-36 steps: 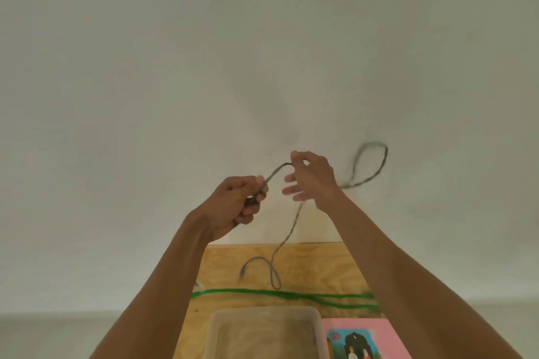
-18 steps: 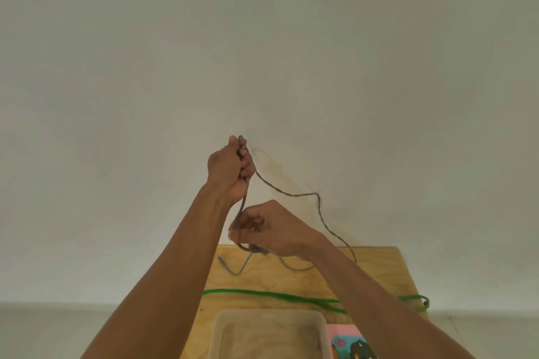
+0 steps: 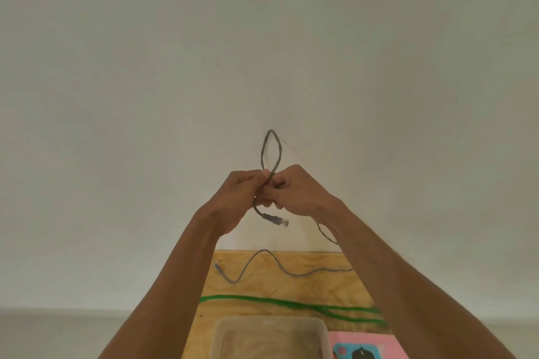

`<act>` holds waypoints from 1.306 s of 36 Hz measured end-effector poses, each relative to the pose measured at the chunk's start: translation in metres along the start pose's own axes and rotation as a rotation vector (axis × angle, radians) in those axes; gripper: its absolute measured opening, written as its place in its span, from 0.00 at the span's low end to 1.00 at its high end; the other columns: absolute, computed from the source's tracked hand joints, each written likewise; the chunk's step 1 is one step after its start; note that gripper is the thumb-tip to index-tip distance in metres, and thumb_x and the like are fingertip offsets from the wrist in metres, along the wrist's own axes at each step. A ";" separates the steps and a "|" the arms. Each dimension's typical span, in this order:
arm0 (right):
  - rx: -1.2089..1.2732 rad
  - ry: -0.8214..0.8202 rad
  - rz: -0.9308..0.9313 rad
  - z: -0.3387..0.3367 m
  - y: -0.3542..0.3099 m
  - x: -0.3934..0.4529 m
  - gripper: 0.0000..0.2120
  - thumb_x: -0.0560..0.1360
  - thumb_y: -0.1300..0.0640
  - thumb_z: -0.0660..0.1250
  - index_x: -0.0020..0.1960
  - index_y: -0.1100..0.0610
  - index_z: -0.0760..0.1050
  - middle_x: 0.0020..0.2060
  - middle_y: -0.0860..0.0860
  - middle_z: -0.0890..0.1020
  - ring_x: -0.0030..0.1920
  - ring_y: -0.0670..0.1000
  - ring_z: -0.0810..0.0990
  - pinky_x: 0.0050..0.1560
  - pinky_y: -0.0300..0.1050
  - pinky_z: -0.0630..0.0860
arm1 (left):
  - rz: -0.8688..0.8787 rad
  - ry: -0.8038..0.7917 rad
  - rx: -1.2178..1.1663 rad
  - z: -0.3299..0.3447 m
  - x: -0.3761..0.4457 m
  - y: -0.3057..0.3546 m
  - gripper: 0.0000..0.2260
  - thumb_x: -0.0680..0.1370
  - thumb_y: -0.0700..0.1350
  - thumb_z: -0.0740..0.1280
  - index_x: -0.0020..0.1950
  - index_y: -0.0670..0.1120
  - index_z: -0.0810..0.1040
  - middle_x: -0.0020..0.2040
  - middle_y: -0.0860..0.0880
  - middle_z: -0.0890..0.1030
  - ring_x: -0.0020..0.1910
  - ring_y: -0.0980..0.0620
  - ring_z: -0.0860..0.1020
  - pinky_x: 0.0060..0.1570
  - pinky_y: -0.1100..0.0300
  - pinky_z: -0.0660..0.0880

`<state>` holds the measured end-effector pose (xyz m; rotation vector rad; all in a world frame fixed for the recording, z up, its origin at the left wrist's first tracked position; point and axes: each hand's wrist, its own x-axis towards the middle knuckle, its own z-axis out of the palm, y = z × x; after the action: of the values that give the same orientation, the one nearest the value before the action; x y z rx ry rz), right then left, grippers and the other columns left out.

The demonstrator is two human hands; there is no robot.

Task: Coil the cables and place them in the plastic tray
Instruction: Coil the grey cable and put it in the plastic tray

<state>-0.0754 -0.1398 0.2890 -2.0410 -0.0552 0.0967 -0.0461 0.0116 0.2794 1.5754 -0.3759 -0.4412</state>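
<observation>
Raised in front of the wall, my left hand [image 3: 239,198] and my right hand [image 3: 297,192] meet and both grip a grey cable [image 3: 264,154]. A narrow loop of it stands up above my fingers. One plug end [image 3: 277,220] hangs just under my hands. The rest of the cable drops behind my right forearm and trails across the wooden table [image 3: 306,288] to its other plug at the left. A green cable [image 3: 285,303] lies across the table. The clear plastic tray [image 3: 269,326] sits at the near edge, nothing visible inside.
A pink card or book [image 3: 367,348] with a picture lies right of the tray. The table stands against a plain pale wall [image 3: 262,52].
My right hand rose from near the table up to my left hand. The two hands now meet, and a loop of grey cable stands above them.
</observation>
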 end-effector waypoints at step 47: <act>-0.042 0.272 -0.416 -0.019 0.010 0.034 0.14 0.78 0.65 0.61 0.46 0.46 0.76 0.37 0.40 0.76 0.37 0.34 0.76 0.43 0.33 0.72 | 0.178 -0.122 -0.327 0.030 -0.001 0.053 0.22 0.82 0.49 0.61 0.52 0.28 0.79 0.26 0.47 0.75 0.24 0.54 0.63 0.29 0.63 0.66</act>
<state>-0.0401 -0.1586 0.2877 -2.0246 -0.3106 -0.4435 -0.0605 -0.0171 0.3315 1.1900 -0.5064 -0.4372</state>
